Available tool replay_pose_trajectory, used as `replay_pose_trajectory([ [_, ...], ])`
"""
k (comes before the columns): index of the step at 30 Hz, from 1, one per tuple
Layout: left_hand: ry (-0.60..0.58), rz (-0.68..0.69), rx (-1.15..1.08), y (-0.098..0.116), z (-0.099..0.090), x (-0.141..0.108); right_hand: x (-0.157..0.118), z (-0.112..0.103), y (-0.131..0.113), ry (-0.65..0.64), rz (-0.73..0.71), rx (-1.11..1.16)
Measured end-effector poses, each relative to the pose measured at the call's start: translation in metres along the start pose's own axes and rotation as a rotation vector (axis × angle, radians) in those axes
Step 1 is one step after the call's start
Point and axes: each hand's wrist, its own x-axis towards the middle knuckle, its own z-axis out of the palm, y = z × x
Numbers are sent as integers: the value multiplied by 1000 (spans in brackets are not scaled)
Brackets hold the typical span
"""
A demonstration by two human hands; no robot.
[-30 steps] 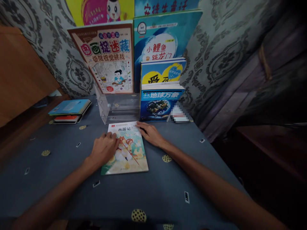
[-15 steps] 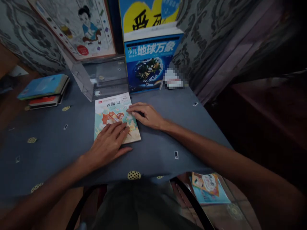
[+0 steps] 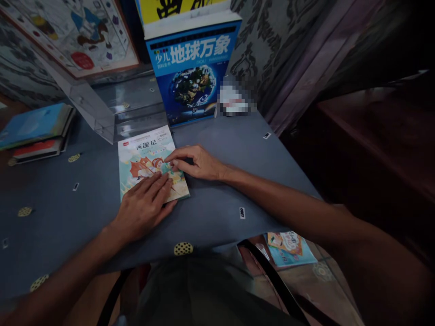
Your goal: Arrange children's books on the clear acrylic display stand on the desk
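A thin book [image 3: 146, 156] with a pale, colourful cover and a red umbrella picture lies closed on the grey-blue tablecloth [image 3: 217, 217]. My left hand [image 3: 144, 203] rests flat across its lower part, fingers stretched out and holding nothing. From the right, my right hand [image 3: 195, 162] reaches over the book's right edge. Its fingers are bent a little, with a gap between thumb and forefinger, and the fingertips touch or hover just over the cover. Behind the book stands a thick blue book [image 3: 193, 77] with a globe on its front.
A clear acrylic stand [image 3: 91, 108] is behind the thin book, below a framed picture [image 3: 84, 36]. Stacked books [image 3: 37, 127] lie at the left. More booklets [image 3: 290, 249] are below the table's front edge at the right.
The view has shifted, so the scene sits farther left. My right hand has moved farther over the cover, and my left thumb has come nearer the book's lower edge.
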Motion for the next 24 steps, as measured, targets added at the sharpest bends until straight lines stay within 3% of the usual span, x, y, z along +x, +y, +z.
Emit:
replay_pose_trajectory([
  [12,67,41,39,-1,0,2,0,0,2,-12,-32,-60],
  [19,143,75,76,1,3,1,1,-6,3,-246,-140,-221],
  [24,154,64,56,1,5,-1,-3,-5,4,-403,-55,-365],
])
